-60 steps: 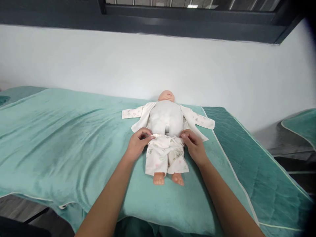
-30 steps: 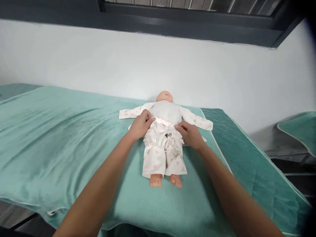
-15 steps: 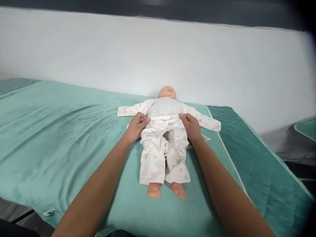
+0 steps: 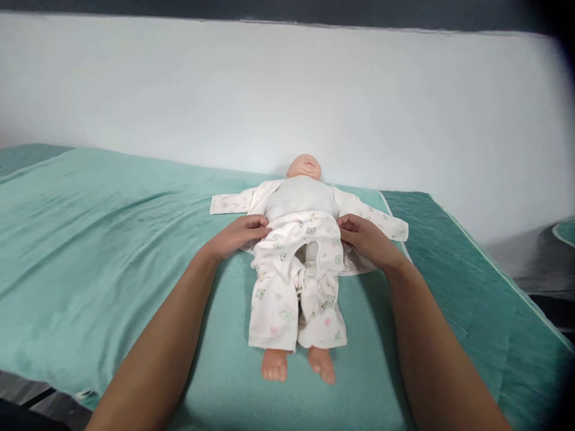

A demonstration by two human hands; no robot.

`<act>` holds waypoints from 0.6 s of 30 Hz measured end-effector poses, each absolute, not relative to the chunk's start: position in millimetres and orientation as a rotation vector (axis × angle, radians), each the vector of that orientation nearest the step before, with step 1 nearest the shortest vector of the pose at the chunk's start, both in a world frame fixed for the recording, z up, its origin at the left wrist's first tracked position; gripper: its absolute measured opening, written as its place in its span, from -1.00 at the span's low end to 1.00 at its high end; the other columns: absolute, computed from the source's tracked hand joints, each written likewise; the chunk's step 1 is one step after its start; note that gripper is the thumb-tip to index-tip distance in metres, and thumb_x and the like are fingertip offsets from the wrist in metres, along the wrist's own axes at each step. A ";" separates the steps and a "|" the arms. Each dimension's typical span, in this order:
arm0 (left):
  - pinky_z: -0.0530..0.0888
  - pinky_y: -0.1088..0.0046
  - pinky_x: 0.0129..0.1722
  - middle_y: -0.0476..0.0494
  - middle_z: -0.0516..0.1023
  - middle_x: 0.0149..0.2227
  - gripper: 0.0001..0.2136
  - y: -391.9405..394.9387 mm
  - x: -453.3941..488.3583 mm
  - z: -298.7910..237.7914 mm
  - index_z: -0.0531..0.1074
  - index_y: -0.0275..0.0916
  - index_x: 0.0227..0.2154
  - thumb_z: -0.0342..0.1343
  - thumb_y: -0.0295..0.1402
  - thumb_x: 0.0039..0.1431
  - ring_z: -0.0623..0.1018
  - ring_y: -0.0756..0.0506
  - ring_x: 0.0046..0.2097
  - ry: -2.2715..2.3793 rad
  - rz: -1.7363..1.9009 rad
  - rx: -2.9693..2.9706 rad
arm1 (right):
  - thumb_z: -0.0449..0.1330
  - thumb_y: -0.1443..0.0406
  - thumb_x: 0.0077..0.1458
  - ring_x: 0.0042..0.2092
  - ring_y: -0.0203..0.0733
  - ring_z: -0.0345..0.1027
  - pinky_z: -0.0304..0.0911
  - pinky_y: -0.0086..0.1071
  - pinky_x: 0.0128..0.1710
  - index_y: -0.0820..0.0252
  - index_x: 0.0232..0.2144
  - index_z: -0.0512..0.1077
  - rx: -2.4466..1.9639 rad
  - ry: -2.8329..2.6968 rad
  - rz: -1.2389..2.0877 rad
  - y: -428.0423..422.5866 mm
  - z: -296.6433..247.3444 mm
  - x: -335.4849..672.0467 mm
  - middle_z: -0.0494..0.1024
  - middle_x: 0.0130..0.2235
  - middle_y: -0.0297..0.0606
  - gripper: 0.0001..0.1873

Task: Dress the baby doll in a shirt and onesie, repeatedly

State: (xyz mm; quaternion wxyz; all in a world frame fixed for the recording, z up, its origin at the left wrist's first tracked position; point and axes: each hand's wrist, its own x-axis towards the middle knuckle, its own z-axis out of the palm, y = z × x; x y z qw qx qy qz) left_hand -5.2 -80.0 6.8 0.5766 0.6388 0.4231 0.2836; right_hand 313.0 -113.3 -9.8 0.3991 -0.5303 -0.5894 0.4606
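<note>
A baby doll [image 4: 303, 166] lies on its back, head toward the wall and bare feet toward me. Patterned white baby pants [image 4: 274, 299] cover its legs up to the waist, with an opening at the crotch. At the left side of the waistband, my left hand [image 4: 242, 232] is closed, pinching the pants between thumb and fingers. My right hand [image 4: 365, 236] grips the opposite side of the waistband with curled fingers. A matching long-sleeved top [image 4: 375, 218] is on the doll's arms, spread out at the sides. Grey-white cloth [image 4: 302, 196] covers the chest.
Under the doll is a light green sheet [image 4: 135, 257] with wrinkles on the left. Darker green quilted padding [image 4: 467, 269] extends on the right. A white wall [image 4: 287, 90] rises just behind the doll's head.
Both hands have moved from the front of the waistband outward to its sides and slightly toward me. The waistband now sits wider around the doll's waist.
</note>
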 end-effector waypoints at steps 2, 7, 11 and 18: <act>0.08 0.56 -0.58 0.06 0.21 -0.52 -0.76 -76.5 -7.5 5.4 0.39 -0.22 -0.42 0.26 -0.17 0.03 0.19 0.08 -0.52 0.951 0.670 1.456 | 0.30 0.09 -0.02 -0.41 -0.28 0.25 0.12 -0.43 -0.45 0.13 -0.34 0.41 -1.340 -1.528 1.194 -113.6 -9.0 315.3 0.49 -0.40 -0.35 -0.72; 0.15 0.56 -0.52 0.02 0.32 -0.47 -0.80 -69.1 -11.4 2.6 0.42 -0.24 -0.42 0.31 -0.28 -0.02 0.27 0.07 -0.47 0.812 0.660 1.449 | 0.26 0.13 -0.01 -0.44 -0.29 0.24 0.12 -0.42 -0.46 0.14 -0.42 0.40 -1.405 -1.573 1.195 -112.9 -7.1 313.2 0.46 -0.46 -0.37 -0.78; 0.15 0.55 -0.53 0.03 0.33 -0.48 -0.77 -69.4 -11.8 1.1 0.40 -0.24 -0.43 0.32 -0.26 -0.03 0.27 0.07 -0.48 0.826 0.665 1.485 | 0.25 0.19 -0.03 -0.51 -0.32 0.19 0.08 -0.43 -0.53 0.13 -0.45 0.34 -1.499 -1.509 1.155 -112.9 -6.4 305.7 0.39 -0.54 -0.42 -0.82; 0.14 0.57 -0.57 0.09 0.29 -0.54 -0.73 -72.3 -4.7 -5.8 0.29 -0.19 -0.38 0.25 -0.16 0.08 0.25 0.08 -0.55 0.910 0.857 1.509 | 0.18 0.22 0.02 -0.60 -0.26 0.24 0.05 -0.41 -0.65 0.08 -0.42 0.33 -1.559 -1.440 0.961 -102.1 -28.2 306.5 0.45 -0.58 -0.38 -0.90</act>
